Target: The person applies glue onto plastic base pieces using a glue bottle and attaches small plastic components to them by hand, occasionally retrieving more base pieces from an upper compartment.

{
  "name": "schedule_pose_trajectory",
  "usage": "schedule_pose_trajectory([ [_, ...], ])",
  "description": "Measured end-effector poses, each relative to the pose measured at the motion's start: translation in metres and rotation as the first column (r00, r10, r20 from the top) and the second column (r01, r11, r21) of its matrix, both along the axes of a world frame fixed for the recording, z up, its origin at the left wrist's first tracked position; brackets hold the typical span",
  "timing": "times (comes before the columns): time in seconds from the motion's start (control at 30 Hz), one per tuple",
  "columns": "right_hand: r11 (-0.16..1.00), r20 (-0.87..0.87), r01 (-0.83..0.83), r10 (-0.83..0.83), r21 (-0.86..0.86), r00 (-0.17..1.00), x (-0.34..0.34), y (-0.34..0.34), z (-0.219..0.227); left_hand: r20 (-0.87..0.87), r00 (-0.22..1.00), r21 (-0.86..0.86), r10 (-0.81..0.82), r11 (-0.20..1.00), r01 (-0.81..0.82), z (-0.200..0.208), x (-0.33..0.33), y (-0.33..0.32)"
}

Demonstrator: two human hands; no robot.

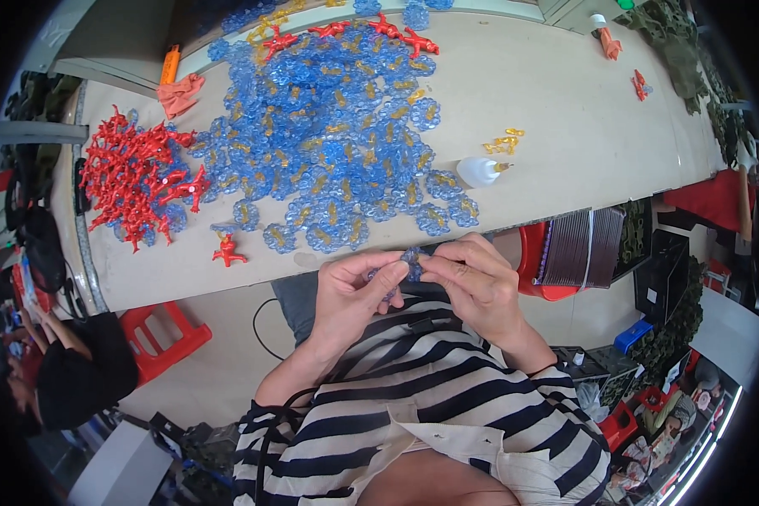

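Close to my body, just off the table's near edge, my left hand point(358, 291) is closed around a translucent blue plastic piece point(411, 260) with a bumpy outline. My right hand point(478, 282) pinches the same piece from the other side, fingertips nearly meeting the left thumb. Beyond the hands lies a wide spread of similar clear blue scalloped pieces point(325, 126), many with a small yellow part point(337, 99) in the middle. A red plastic figure point(228, 250) lies alone left of my left hand, near a heap of red figures point(135, 177).
A white squeeze bottle point(479, 172) lies right of the blue pieces, near loose yellow parts point(504, 142). An orange cloth point(180, 95) sits at the far left of the table point(565, 110). Red stools point(164, 341) stand on the floor; other people point(67, 371) are nearby.
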State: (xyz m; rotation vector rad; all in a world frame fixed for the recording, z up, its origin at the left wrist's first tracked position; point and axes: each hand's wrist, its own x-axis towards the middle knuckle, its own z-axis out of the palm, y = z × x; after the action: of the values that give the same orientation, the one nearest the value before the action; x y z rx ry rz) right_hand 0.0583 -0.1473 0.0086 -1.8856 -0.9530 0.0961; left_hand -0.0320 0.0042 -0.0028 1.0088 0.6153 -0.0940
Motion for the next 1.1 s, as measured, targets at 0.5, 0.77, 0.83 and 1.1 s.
schedule_pose_trajectory([
  [0.5, 0.998, 0.000, -0.014, 0.014, 0.065, 1.000, 0.001, 0.026, 0.010, 0.015, 0.994, 0.309, 0.109, 0.945, -0.108, 0.019, -0.010, 0.034],
  [0.77, 0.940, 0.095, 0.339, -0.342, 0.045, 0.935, 0.023, -0.009, -0.001, 0.056, 0.953, 0.570, 0.297, 0.774, -0.275, 0.020, -0.008, 0.062],
  [0.83, 0.881, 0.039, 0.469, -0.472, 0.058, 0.881, 0.032, -0.016, -0.006, 0.089, 0.944, 0.579, 0.318, 0.754, -0.309, 0.021, -0.012, 0.065],
  [1.1, 0.873, 0.067, 0.437, -0.433, -0.216, 0.899, 0.054, 0.002, -0.004, 0.219, 0.929, 0.244, 0.298, 0.905, -0.348, 0.036, -0.019, 0.049],
])
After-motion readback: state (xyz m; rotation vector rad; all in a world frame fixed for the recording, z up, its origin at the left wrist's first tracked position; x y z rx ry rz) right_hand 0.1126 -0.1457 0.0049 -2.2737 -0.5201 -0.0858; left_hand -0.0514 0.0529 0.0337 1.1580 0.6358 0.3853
